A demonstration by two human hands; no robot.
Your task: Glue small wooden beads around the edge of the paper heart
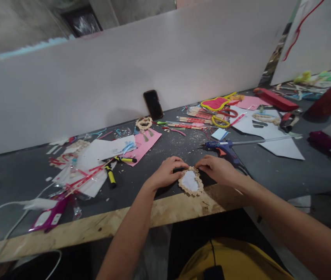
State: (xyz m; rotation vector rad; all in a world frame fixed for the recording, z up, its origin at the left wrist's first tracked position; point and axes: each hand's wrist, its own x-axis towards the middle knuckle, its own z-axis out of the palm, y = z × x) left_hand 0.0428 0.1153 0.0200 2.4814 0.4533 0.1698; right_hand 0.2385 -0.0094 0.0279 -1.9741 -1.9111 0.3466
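Observation:
A small teardrop-shaped frame (180,188) with a bumpy beige rim and a white middle lies near the front of the table. My left hand (169,171) grips its upper left edge, thumb and fingers closed on the rim. At the upper right of the rim, the bent fingers of my right hand (218,169) are closed and touch the edge; whether a tiny piece is between them is hidden. Just beyond my right hand lies a blue glue gun (219,144) with an orange trigger.
Yellow-handled scissors (220,121), chopsticks in red wrappers (189,126) and pink paper (150,144) lie behind. A phone (153,105) leans on the white partition (95,85). Scraps, a black-yellow tool (111,177) and a purple device (50,214) with a cable are left. White board (282,148) lies right.

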